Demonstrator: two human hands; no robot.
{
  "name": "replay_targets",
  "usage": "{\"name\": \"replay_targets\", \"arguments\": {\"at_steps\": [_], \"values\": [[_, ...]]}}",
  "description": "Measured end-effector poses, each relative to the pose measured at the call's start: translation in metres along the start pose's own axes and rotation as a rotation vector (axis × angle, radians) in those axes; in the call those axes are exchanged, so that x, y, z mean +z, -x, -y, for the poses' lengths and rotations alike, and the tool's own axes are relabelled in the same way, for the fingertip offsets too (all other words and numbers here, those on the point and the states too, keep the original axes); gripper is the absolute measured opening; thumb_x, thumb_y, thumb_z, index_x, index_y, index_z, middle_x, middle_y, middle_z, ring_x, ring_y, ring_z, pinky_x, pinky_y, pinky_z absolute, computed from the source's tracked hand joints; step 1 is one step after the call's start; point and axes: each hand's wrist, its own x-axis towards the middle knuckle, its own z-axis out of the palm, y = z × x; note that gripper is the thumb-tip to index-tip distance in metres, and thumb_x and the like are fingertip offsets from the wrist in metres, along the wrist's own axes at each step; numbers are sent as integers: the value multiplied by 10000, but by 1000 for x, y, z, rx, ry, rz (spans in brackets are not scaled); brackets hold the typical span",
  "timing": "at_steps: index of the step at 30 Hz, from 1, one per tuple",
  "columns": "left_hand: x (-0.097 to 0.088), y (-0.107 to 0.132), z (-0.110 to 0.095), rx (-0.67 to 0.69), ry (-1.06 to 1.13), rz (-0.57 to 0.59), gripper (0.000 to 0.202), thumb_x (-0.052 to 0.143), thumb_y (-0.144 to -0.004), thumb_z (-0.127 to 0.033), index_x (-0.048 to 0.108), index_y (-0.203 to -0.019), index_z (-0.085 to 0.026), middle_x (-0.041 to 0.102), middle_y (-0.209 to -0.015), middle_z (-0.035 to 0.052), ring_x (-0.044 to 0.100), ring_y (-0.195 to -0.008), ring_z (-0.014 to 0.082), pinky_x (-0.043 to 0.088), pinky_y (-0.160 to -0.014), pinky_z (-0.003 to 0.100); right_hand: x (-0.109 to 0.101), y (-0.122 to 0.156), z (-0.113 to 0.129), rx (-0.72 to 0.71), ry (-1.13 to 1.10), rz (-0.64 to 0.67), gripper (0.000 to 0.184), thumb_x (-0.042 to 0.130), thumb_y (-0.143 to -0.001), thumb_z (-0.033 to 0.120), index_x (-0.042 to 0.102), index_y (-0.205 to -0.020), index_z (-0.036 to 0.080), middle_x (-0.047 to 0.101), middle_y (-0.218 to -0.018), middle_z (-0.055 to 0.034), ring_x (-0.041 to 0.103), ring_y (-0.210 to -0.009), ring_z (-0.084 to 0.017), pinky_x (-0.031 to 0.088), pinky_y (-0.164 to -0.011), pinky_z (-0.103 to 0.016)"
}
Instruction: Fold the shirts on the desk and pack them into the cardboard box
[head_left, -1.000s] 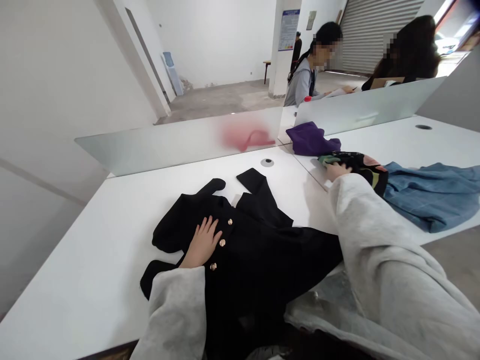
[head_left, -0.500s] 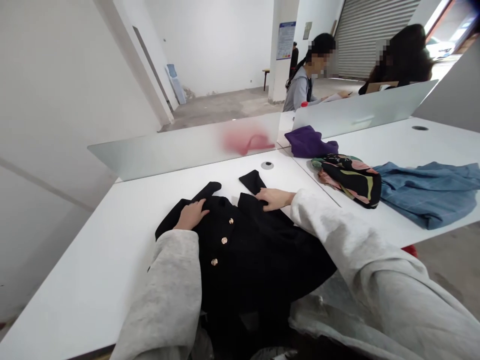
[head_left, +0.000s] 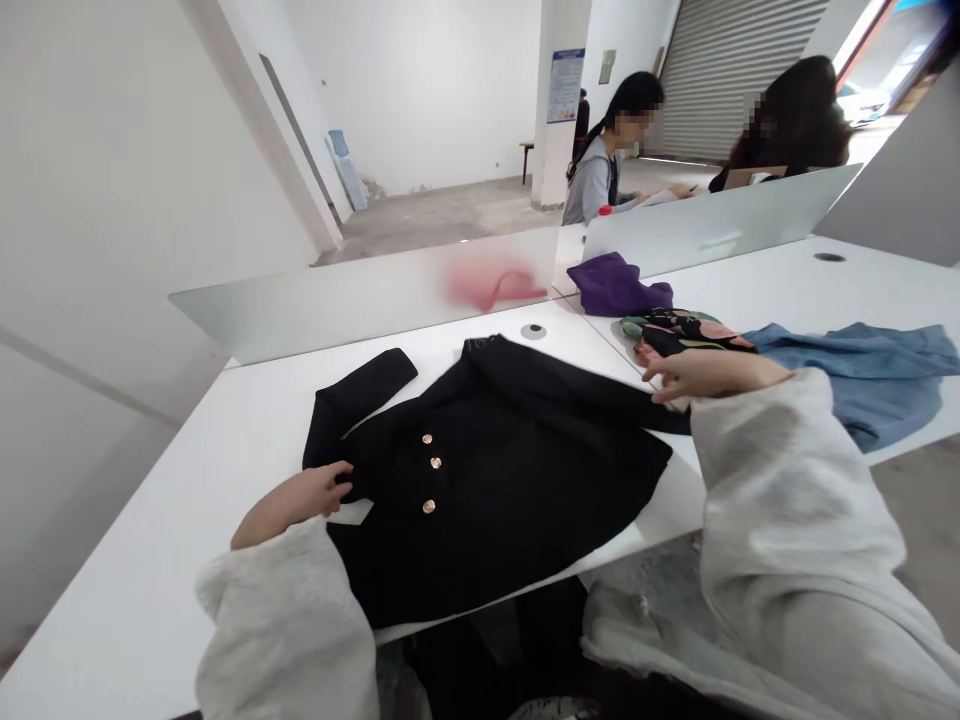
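The left hand [head_left: 296, 500] curls its fingers at the side of the black jacket [head_left: 510, 470]; whether they pinch cloth I cannot tell. The jacket lies spread on the white table [head_left: 187, 500], gold buttons [head_left: 436, 463] upward, its flatness probably keeping both sleeves reachable. Purple cloth [head_left: 619, 287] and patterned cloth [head_left: 701, 326] sit beyond, seemingly leaving it room. The right hand [head_left: 720, 372] is at a sleeve's end, its grip unclear, near the blue garment [head_left: 862, 365].

White tbl [head_left: 240, 440]: blk jacket [head_left: 517, 480] w/ 3 gold-col. btns [head_left: 436, 463] spread nr front edge; to R, purple cloth [head_left: 615, 285], floral-print cloth [head_left: 679, 328] & blue garment [head_left: 862, 355], close tog.
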Motion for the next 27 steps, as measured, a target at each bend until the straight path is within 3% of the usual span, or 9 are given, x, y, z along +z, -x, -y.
{"name": "replay_targets", "arguments": {"at_steps": [3,6,8,11,14,18,22,25,27], "values": [[-6,3,-22,-21,-126,-225,349,342,-847,-404,631,-952,-239,713,-895,53,656,-790,236,441,-636,298,23,4,33,-194,-14,287,291,610,-820,370,671,-1064,224,717,-876,-56,661,-763,-210,472,-714,-309],[-6,-5,-57,1,-186,-454,374,259,-908,-368,606,-922,-228,704,-972,69,646,-858,240,416,-642,298,53,-8,85,-218,-67,214,304,442,-928,374,656,-1067,210,706,-976,-65,655,-887,-208,472,-795,-305],[3,-7,-75,44,-146,-378,350,281,-927,-385,599,-966,-243,711,-931,54,655,-819,223,415,-630,284,77,-18,108,-168,-46,206,351,412,-946,404,636,-1102,184,675,-1065,-105,644,-932,-227,476,-811,-317],[30,-4,-88,107,-111,-174,279,419,-913,-444,605,-1021,-266,713,-862,30,653,-690,198,430,-602,279,112,-31,117,-85,13,202,532,502,-897,483,502,-1294,129,591,-1171,-182,612,-999,-276,478,-815,-351],[54,-3,-95,117,-58,-216,295,540,-893,-424,596,-1098,-220,674,-1002,56,649,-798,186,501,-689,315,134,-39,105,-4,29,92,605,581,-825,554,507,-1262,142,531,-1189,-196,547,-1075,-320,453,-853,-397],[59,-12,-105,114,-25,-278,338,579,-893,-352,557,-1187,-188,576,-1190,82,591,-1026,206,520,-845,397,142,-53,94,17,-2,76,420,586,-825,533,570,-1047,177,557,-1113,-159,519,-1060,-325,421,-860,-446],[46,-23,-112,129,4,-315,361,582,-890,-351,545,-1206,-181,569,-1205,85,588,-1039,217,518,-852,410,134,-75,111,46,-53,74,273,505,-889,297,527,-1108,134,592,-1079,-171,564,-961,-292,422,-836,-418],[34,-26,-113,149,24,-342,351,576,-894,-349,547,-1204,-185,569,-1208,86,584,-1047,222,517,-853,419,122,-89,129,24,-89,-92,424,486,-879,235,440,-1277,96,532,-1220,-211,528,-1084,-313,411,-898,-422],[24,-24,-111,162,23,-355,363,570,-896,-363,545,-1209,-182,566,-1223,91,579,-1059,225,507,-871,436,109,-89,131,-54,-149,-110,547,522,-867,286,374,-1360,102,490,-1301,-206,501,-1152,-310,416,-927,-417]]}}
